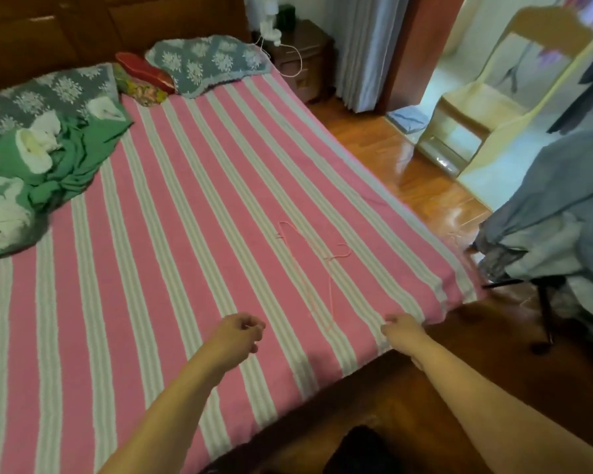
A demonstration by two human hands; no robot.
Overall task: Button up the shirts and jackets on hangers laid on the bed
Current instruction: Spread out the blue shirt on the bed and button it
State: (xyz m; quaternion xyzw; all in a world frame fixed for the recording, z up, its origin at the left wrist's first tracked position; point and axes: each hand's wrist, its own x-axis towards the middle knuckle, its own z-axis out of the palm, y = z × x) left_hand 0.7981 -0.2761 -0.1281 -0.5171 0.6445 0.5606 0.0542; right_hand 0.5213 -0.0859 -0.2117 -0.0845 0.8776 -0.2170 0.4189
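Observation:
A thin pink wire hanger (308, 268) lies bare on the pink and white striped bed cover (172, 234), near the bed's right front corner. My left hand (240, 333) hovers over the cover just left of the hanger's near end, its fingers loosely curled and holding nothing. To the right of the hanger, at the front edge of the bed, is my right hand (403, 328), its fingers bent down onto the cover. A heap of blue-grey garments (558, 213) hangs over a rack to the right of the bed.
A crumpled green and white blanket (48, 159) and grey patterned pillows (202, 63) lie at the head of the bed. A dark bedside cabinet (305, 56) stands at the back. Wooden floor (408, 155) runs along the right side, with a pale chair (493, 97) by the doorway.

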